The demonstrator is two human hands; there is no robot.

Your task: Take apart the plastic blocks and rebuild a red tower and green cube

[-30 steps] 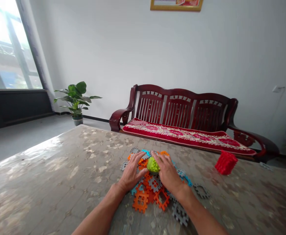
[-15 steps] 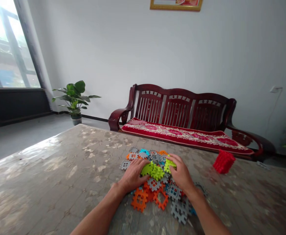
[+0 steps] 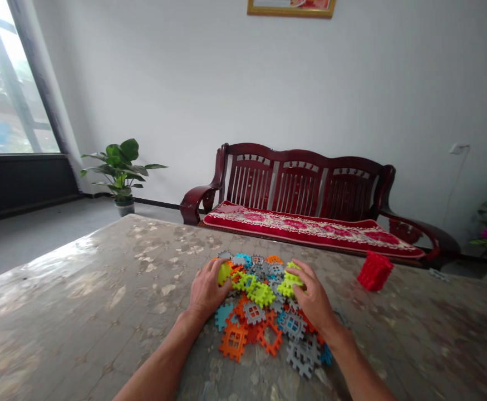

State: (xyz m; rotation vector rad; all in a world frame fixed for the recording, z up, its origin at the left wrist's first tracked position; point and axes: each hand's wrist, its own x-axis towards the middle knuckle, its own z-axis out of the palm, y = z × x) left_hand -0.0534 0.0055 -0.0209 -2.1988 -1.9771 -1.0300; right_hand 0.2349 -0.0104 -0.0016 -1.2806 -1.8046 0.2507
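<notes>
My left hand (image 3: pixel 208 287) is closed on a yellow-green interlocking block piece (image 3: pixel 224 273) at the left side of the pile. In my right hand (image 3: pixel 311 292) is another yellow-green piece or small stack (image 3: pixel 290 282), gripped between thumb and fingers. Between the hands, a lime toothed piece (image 3: pixel 261 292) lies on top of the heap. Nearer to me are an orange window piece (image 3: pixel 233 340), a grey window piece (image 3: pixel 254 313) and an orange ring piece (image 3: pixel 270 333). Grey toothed pieces (image 3: pixel 304 355) lie by my right forearm. A blue piece (image 3: pixel 224 316) shows beside my left wrist.
A red block cube (image 3: pixel 375 271) stands on the patterned table (image 3: pixel 80 301), right of the pile. Past the table's far edge is a dark wooden bench (image 3: pixel 297 184) with a red cushion (image 3: pixel 310 225). A potted plant (image 3: pixel 122 167) stands on the floor at left.
My left hand has moved left, carrying a yellow-green piece away from the middle and uncovering lime, orange and blue pieces. My right hand keeps its hold. The view has shifted slightly.
</notes>
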